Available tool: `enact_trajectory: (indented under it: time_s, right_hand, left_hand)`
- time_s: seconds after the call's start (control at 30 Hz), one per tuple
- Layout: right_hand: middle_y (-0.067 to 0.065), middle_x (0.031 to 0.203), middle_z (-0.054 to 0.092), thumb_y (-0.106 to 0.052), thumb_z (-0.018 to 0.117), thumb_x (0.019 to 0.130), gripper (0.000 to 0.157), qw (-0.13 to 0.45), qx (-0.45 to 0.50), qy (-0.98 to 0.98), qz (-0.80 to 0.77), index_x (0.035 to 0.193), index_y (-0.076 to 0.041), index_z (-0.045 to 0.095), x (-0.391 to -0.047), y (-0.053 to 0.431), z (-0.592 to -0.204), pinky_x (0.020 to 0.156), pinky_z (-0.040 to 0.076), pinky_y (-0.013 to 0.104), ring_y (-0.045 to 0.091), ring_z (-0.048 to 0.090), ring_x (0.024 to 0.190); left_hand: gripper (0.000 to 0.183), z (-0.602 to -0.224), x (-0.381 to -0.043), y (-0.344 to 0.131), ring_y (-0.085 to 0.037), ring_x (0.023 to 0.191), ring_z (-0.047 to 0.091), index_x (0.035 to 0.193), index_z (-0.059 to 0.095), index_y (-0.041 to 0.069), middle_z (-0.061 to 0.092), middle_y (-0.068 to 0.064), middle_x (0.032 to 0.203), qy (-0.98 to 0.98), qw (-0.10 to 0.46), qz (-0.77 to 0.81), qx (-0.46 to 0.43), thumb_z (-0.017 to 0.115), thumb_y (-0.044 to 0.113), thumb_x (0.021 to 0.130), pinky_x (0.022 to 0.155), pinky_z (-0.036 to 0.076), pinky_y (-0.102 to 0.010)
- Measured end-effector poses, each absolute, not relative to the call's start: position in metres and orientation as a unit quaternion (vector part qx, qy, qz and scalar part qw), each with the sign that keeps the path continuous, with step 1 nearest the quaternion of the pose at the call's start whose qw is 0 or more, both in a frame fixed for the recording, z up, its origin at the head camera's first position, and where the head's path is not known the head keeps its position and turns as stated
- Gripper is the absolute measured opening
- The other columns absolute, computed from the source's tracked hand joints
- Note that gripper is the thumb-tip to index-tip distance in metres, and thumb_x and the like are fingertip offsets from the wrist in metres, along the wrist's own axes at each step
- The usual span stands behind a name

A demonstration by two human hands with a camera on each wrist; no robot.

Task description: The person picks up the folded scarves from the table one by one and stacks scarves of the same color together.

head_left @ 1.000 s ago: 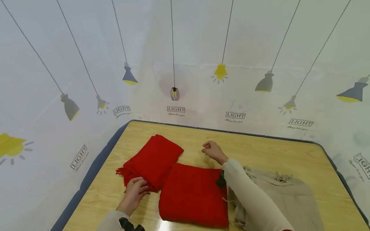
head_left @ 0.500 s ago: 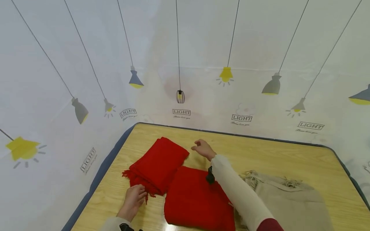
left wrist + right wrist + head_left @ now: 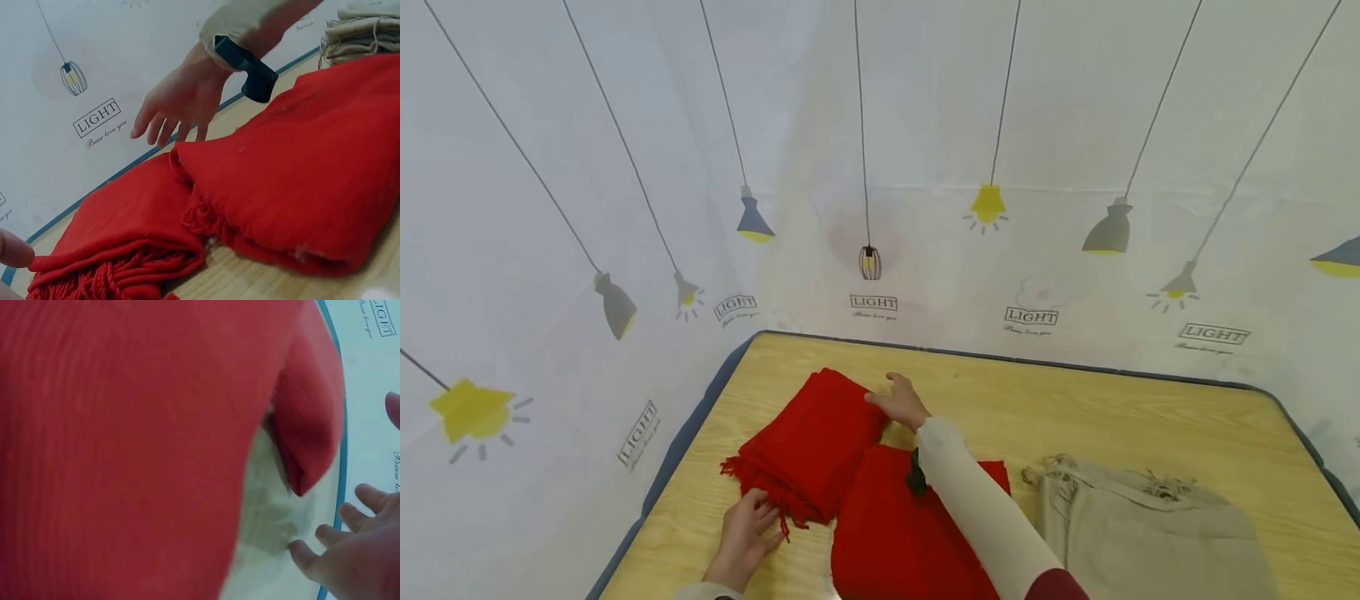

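A folded red scarf (image 3: 820, 437) with fringe along its near edge lies at the table's left. My left hand (image 3: 745, 533) is beside its fringed near corner, fingers loosely bent and the tips right at the fringe. At the scarf's far right corner is my right hand (image 3: 901, 402), its fingers spread and its thumb near the edge. The right wrist view shows those spread fingers apart from the red cloth. A second, thicker folded red scarf (image 3: 880, 533) lies nearer me, under my right forearm in the head view, its corner against the first scarf.
A folded beige scarf (image 3: 1150, 533) with knotted fringe lies to the right on the wooden table (image 3: 1075, 408). Blue edging (image 3: 696, 433) runs round the tabletop. White sheeting (image 3: 925, 250) printed with lamps stands behind and at the left.
My right hand has moved left to the fringed scarf's far right corner, its fingers spreading. My left hand stays by the near corner, its fingers slightly more open. The view has shifted slightly.
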State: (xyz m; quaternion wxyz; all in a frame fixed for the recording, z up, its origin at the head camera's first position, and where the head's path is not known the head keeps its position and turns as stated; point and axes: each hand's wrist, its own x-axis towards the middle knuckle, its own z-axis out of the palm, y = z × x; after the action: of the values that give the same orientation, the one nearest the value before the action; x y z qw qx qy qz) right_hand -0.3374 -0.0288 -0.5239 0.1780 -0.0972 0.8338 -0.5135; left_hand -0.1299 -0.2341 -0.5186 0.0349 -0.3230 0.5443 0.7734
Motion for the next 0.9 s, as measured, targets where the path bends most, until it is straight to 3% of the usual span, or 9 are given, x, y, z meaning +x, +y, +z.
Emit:
enact_trajectory:
  time_s: [0.1,0.2,0.43,0.5,0.57,0.63,0.73,0.83,0.9]
  right_hand:
    - [0.024,0.152,0.025,-0.027,0.060,0.092,0.071,0.183,-0.109,0.834,-0.509,0.146,0.004,0.026,-0.335,-0.034,-0.529,0.111,0.028,0.053,0.041,0.030,0.137]
    - [0.023,0.152,0.025,-0.026,0.060,0.092,0.071,0.194,-0.106,0.829,-0.514,0.147,0.003,0.025,-0.333,-0.039,-0.533,0.111,0.028,0.053,0.040,0.030,0.138]
    - [0.023,0.149,0.033,-0.029,0.059,0.092,0.072,0.223,-0.082,0.812,-0.532,0.146,0.003,0.023,-0.330,-0.049,-0.534,0.109,0.033,0.051,0.039,0.037,0.134]
    - [0.024,0.146,0.036,-0.029,0.059,0.092,0.069,0.222,-0.075,0.812,-0.534,0.144,0.004,0.027,-0.331,-0.049,-0.534,0.108,0.034,0.050,0.039,0.040,0.132]
    - [0.024,0.143,0.039,-0.028,0.058,0.093,0.063,0.221,-0.069,0.813,-0.534,0.140,0.004,0.031,-0.333,-0.050,-0.536,0.107,0.035,0.050,0.039,0.043,0.129]
    - [0.024,0.140,0.043,-0.028,0.058,0.093,0.058,0.228,-0.060,0.809,-0.538,0.136,0.004,0.036,-0.332,-0.052,-0.537,0.105,0.037,0.050,0.038,0.046,0.125]
    - [0.021,0.133,0.047,-0.027,0.058,0.093,0.052,0.252,-0.046,0.792,-0.554,0.131,0.003,0.041,-0.329,-0.054,-0.539,0.102,0.041,0.049,0.036,0.050,0.117]
    - [0.020,0.127,0.051,-0.025,0.058,0.093,0.048,0.275,-0.037,0.772,-0.572,0.128,0.004,0.044,-0.326,-0.054,-0.540,0.098,0.043,0.048,0.034,0.053,0.109]
    - [0.021,0.125,0.052,-0.024,0.057,0.094,0.046,0.279,-0.041,0.767,-0.576,0.126,0.005,0.044,-0.327,-0.053,-0.540,0.097,0.044,0.048,0.033,0.054,0.107]
  left_hand:
    - [0.037,-0.521,-0.132,-0.235,-0.024,0.106,0.055,0.123,0.037,-0.002,0.059,-0.013,0.108,0.521,0.030,0.788,-0.326,0.039,0.020,0.093,0.093,0.037,-0.053]
    - [0.032,-0.523,-0.135,-0.236,-0.013,0.088,0.058,0.119,0.040,0.002,0.060,0.000,0.090,0.503,0.026,0.800,-0.328,0.040,0.021,0.093,0.087,0.039,-0.045]
    - [0.032,-0.524,-0.139,-0.238,-0.011,0.085,0.059,0.120,0.041,0.002,0.059,0.002,0.088,0.474,0.004,0.822,-0.317,0.039,0.021,0.094,0.097,0.035,-0.053]
    - [0.037,-0.526,-0.142,-0.236,-0.014,0.092,0.059,0.125,0.040,0.001,0.059,0.001,0.092,0.470,0.002,0.823,-0.317,0.039,0.024,0.096,0.101,0.032,-0.054]
    - [0.048,-0.529,-0.147,-0.234,-0.025,0.112,0.055,0.137,0.034,0.001,0.059,-0.013,0.113,0.463,0.001,0.831,-0.309,0.039,0.027,0.097,0.108,0.027,-0.054]
    - [0.059,-0.532,-0.151,-0.232,-0.035,0.132,0.039,0.147,0.022,0.001,0.044,-0.023,0.138,0.456,-0.001,0.838,-0.299,0.039,0.031,0.098,0.113,0.022,-0.053]
    - [0.070,-0.536,-0.157,-0.227,-0.035,0.142,0.020,0.151,0.013,0.001,0.021,-0.019,0.154,0.441,-0.013,0.846,-0.299,0.045,0.035,0.098,0.115,0.019,-0.050]
    - [0.060,-0.540,-0.161,-0.223,-0.027,0.135,0.032,0.144,0.031,0.008,0.049,-0.005,0.134,0.430,-0.038,0.845,-0.316,0.053,0.035,0.095,0.113,0.026,-0.045]
    - [0.050,-0.541,-0.163,-0.220,-0.022,0.132,0.034,0.135,0.039,0.012,0.056,0.009,0.115,0.419,-0.057,0.849,-0.317,0.057,0.034,0.093,0.112,0.028,-0.042]
